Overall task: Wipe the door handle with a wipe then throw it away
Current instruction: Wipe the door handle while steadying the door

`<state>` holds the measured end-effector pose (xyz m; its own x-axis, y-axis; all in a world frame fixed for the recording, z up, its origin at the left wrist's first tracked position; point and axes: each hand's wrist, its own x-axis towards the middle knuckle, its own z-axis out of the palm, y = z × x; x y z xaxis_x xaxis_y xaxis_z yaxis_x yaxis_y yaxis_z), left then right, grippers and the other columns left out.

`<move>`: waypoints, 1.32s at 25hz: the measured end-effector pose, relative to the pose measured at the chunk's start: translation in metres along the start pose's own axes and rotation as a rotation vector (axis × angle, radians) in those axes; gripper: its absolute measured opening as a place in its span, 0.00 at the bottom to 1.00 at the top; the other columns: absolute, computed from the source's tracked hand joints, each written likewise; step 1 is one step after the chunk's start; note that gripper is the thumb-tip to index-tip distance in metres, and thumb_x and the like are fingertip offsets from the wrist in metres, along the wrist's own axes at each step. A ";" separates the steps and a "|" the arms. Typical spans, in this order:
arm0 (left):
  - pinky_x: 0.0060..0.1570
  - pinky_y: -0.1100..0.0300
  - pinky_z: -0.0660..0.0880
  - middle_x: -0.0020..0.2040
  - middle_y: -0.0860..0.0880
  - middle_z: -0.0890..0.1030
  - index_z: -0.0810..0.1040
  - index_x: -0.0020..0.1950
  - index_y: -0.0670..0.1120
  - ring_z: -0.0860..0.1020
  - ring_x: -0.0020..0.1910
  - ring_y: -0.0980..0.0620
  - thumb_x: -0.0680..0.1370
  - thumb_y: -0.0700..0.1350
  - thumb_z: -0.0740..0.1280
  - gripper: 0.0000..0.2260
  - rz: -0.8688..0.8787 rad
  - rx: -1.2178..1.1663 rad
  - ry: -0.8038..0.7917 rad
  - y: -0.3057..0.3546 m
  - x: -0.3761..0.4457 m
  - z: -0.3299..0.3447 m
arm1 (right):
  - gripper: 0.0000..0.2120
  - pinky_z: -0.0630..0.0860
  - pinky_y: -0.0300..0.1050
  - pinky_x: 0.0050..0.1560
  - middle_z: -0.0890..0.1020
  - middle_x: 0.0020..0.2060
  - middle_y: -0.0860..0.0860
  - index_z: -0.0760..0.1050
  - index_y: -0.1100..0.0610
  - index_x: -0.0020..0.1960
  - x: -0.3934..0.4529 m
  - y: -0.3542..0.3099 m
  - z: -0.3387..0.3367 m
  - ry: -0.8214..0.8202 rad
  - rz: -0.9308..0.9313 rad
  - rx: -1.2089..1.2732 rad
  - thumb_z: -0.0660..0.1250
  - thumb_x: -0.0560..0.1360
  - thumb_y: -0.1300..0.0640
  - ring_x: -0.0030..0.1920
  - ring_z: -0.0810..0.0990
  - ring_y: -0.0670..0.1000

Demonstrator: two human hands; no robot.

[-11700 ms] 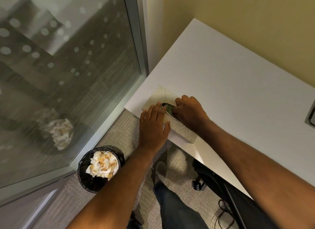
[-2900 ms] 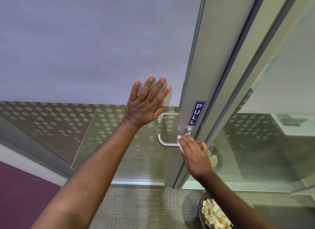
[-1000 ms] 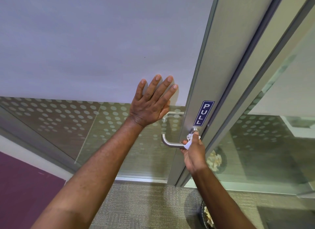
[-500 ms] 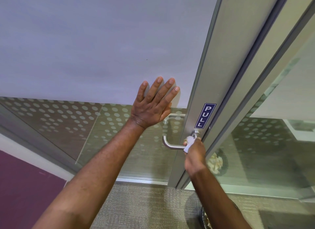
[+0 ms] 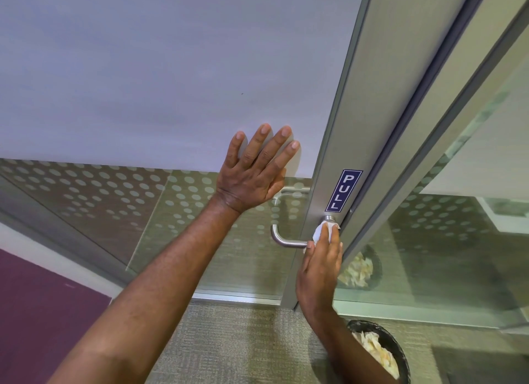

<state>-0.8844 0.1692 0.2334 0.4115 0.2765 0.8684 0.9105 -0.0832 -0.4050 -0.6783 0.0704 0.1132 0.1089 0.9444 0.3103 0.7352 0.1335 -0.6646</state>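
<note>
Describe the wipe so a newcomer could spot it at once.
Find the grey door frame with its blue PULL sign. Just below, the right hand presses a small white crumpled wipe against the steel handle, the only white cloth there.

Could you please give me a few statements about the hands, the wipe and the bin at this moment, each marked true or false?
1. The left hand lies flat and open against the door panel. True.
2. The right hand presses the wipe at the free curved end of the door handle. False: it is at the end near the handle's mount on the frame.
3. The sign above the handle reads PUSH. False: it reads PULL.
4. The bin on the floor holds crumpled wipes. True.
</note>
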 end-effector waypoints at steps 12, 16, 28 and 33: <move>0.85 0.39 0.44 0.87 0.47 0.53 0.57 0.86 0.49 0.50 0.86 0.42 0.81 0.51 0.64 0.34 -0.004 0.001 -0.008 0.001 0.001 -0.003 | 0.16 0.63 0.58 0.72 0.81 0.52 0.53 0.76 0.55 0.56 0.054 0.059 -0.031 -0.017 -0.829 -0.417 0.53 0.86 0.47 0.60 0.78 0.56; 0.85 0.39 0.43 0.87 0.47 0.52 0.57 0.86 0.49 0.49 0.86 0.42 0.82 0.51 0.63 0.34 0.006 0.003 -0.014 0.001 0.002 -0.004 | 0.23 0.65 0.54 0.58 0.75 0.42 0.49 0.73 0.52 0.47 0.047 0.030 -0.021 -0.044 -0.674 -0.494 0.46 0.85 0.39 0.44 0.76 0.54; 0.85 0.39 0.44 0.87 0.47 0.55 0.59 0.86 0.49 0.52 0.86 0.42 0.82 0.51 0.63 0.32 -0.008 -0.009 0.005 0.001 0.000 0.000 | 0.26 0.65 0.54 0.48 0.76 0.31 0.49 0.75 0.51 0.41 0.030 -0.040 -0.011 -0.228 -0.388 -0.579 0.47 0.84 0.39 0.35 0.75 0.54; 0.85 0.39 0.45 0.87 0.47 0.56 0.60 0.86 0.49 0.52 0.86 0.42 0.82 0.51 0.62 0.32 -0.003 -0.008 0.009 0.001 0.000 0.000 | 0.24 0.66 0.54 0.55 0.82 0.36 0.51 0.76 0.53 0.47 0.029 -0.078 0.002 -0.331 -0.233 -0.553 0.48 0.84 0.41 0.37 0.80 0.55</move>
<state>-0.8831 0.1694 0.2332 0.4093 0.2683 0.8721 0.9119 -0.0903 -0.4003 -0.7340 0.0878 0.1723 -0.2393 0.9634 0.1208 0.9577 0.2547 -0.1338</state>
